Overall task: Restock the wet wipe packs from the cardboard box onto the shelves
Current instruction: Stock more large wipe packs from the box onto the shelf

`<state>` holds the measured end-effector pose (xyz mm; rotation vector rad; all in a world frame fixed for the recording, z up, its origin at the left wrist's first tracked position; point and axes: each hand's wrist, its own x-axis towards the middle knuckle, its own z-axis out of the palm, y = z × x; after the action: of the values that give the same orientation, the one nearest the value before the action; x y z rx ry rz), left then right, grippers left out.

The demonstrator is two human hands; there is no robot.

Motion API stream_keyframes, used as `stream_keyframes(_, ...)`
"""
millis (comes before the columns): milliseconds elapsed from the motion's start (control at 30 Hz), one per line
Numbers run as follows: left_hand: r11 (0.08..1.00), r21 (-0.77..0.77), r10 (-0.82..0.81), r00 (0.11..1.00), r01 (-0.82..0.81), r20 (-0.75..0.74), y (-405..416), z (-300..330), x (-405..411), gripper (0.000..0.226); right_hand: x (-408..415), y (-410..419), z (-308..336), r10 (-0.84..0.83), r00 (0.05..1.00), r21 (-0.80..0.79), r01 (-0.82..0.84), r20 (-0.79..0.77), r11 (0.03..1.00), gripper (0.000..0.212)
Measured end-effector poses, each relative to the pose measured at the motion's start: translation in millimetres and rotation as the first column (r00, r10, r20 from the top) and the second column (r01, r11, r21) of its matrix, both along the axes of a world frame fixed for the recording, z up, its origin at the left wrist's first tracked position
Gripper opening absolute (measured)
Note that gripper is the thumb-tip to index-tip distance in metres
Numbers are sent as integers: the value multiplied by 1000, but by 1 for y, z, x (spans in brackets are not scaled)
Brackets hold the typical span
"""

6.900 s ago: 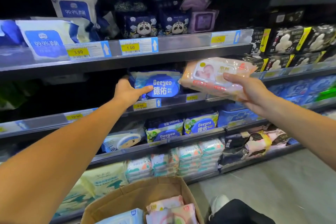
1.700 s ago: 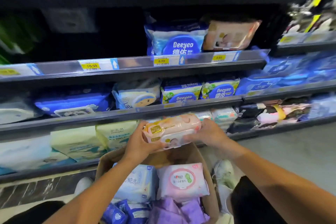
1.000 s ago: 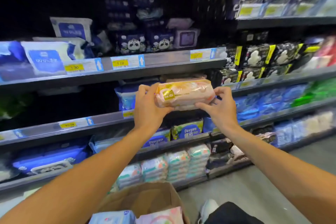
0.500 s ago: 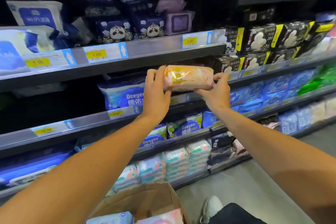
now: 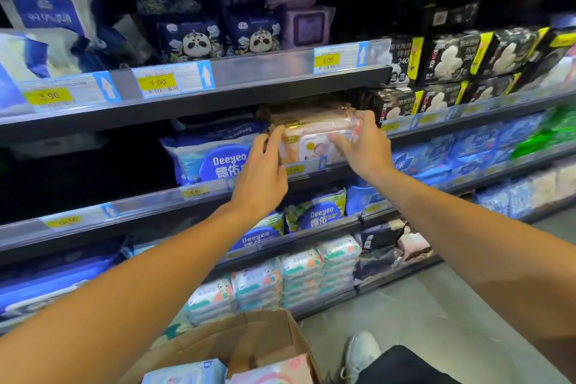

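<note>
A peach wet wipe pack (image 5: 314, 134) with a baby picture stands on the second shelf (image 5: 149, 206), in front of another peach pack. My left hand (image 5: 261, 174) grips its left end with fingers curled round the edge. My right hand (image 5: 361, 146) holds its right end, thumb on the front and fingers at the side. To the left of it stands a blue Deeyeo pack (image 5: 212, 159). The cardboard box (image 5: 249, 343) sits at the bottom of the view, with a blue pack (image 5: 187, 374) and a pink pack (image 5: 274, 372) showing inside.
The shelf above (image 5: 249, 78) hangs low over the pack and carries panda packs (image 5: 193, 44). Black packs (image 5: 448, 56) fill the shelves to the right, blue ones (image 5: 467, 150) below them. Stacked small packs (image 5: 299, 274) sit on the low shelf. My shoe (image 5: 358, 352) rests on the grey floor.
Both hands lifted the peach pack from the box up to the second shelf and pushed it in, turning it so the baby-picture face points outward.
</note>
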<state>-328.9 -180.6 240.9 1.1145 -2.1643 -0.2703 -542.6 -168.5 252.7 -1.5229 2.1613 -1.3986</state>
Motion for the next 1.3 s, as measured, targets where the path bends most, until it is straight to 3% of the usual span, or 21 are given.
stream_keyframes(100, 995, -96, -21, 999, 19, -23, 9, 2, 18, 67, -5, 6, 1, 21, 1000, 38, -20, -14, 999, 66)
stream_keyframes(200, 941, -335, 102, 984, -49, 144, 7, 4, 48, 66, 0, 9, 3, 48, 999, 50, -47, -25, 998, 72)
stream_keyframes(300, 907, -368, 318, 903, -202, 288, -9, 6, 78, 67, 16, 4, 1, 92, 990, 53, -87, -103, 995, 87)
stream_keyframes(367, 901, -394, 348, 843, -180, 409, -18, 3, 91, 69, 20, -2, -1, 92, 984, 79, -81, -151, 994, 83)
stream_keyframes(433, 922, -364, 304, 831, -134, 466, -24, 2, 96, 70, 16, -7, 0, 93, 978, 111, -73, -189, 991, 81)
stream_keyframes(600, 951, -278, 239, 888, -133, 393, -27, 1, 93, 71, 14, -9, 4, 72, 947, 190, -12, -313, 982, 74)
stream_keyframes(667, 962, -239, 216, 897, -130, 384, -27, 4, 95, 71, 19, -6, 0, 19, 878, 112, 40, -478, 993, 71)
stream_keyframes(800, 965, -249, 176, 898, -78, 403, -23, 2, 103, 69, 33, -3, -20, 77, 717, -10, -115, -693, 993, 50)
stream_keyframes(1000, 964, -263, 128, 920, -29, 371, -21, -9, 110, 69, 30, -18, 1, 120, 674, 81, -89, -729, 993, 41)
stream_keyframes(1133, 987, -153, 101, 918, -45, 384, -30, 1, 111, 75, 28, -25, -3, 86, 647, 44, -82, -757, 996, 40)
stream_keyframes(1233, 995, -99, 39, 904, 3, 425, -32, 7, 117, 82, 28, -21, -12, 91, 623, 54, -78, -777, 995, 53)
stream_keyframes(1300, 995, -87, -1, 888, 46, 460, -28, 11, 123, 85, 32, -13, -15, 122, 672, 94, -77, -731, 993, 62)
